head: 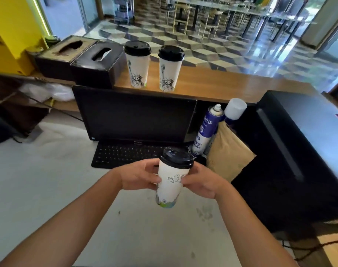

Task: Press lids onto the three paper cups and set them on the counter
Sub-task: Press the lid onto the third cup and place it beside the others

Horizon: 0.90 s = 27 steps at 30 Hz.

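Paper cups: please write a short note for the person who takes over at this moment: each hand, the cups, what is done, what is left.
Left hand and right hand both grip the third cup, one on each side.
Its black lid is on; whether it is fully pressed, I cannot tell.
First cup and second cup stand lidded and upright on the wooden counter.
Left: check the lid, then set the third cup on the counter.

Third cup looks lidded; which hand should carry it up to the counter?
Probably the right hand: it grips the third cup, and the free stretch of counter lies right of the two lidded cups, on its side. The left hand, also gripping, would reach across.
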Tool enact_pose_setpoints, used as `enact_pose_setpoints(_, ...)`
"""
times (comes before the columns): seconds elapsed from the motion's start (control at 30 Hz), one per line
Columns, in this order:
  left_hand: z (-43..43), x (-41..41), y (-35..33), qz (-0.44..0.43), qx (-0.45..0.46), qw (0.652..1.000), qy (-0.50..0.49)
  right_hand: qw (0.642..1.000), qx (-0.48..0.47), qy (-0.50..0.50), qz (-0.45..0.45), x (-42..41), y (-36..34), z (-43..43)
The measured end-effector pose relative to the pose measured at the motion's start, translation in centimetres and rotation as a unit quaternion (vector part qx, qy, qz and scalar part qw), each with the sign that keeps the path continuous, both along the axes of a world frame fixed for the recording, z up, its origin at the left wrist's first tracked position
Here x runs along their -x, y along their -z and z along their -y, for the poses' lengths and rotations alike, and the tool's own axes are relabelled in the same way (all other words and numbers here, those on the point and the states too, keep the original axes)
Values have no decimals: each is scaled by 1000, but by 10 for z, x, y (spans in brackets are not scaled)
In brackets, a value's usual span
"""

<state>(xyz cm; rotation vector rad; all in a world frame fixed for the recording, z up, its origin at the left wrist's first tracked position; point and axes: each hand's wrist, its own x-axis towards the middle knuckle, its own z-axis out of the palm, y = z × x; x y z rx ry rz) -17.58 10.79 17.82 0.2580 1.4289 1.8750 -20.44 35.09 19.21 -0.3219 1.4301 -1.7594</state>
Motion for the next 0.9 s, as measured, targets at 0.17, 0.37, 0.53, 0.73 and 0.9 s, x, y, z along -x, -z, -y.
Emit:
enact_pose_setpoints(0.17,-16,6,-14,-12,9,993,-119,996,14,78,-27,16,-9,-9)
enact_pose_setpoints(0.37,-46,18,-34,-163,210,895,-359,960,-66,223,-157,30,-26,3)
enact_pose_setpoints(0.53,-47,35,-56,-228,245,869,-365,943,-48,252,-211,42,-52,5)
enact_pose_setpoints(0.73,-44,61,-82,-269,228,874,-335,924,-44,296,-239,67,-75,-2)
enact_pose_setpoints(0.9,-64,96,-101,-320,244,845,-352,913,-29,321,-250,96,-97,-10)
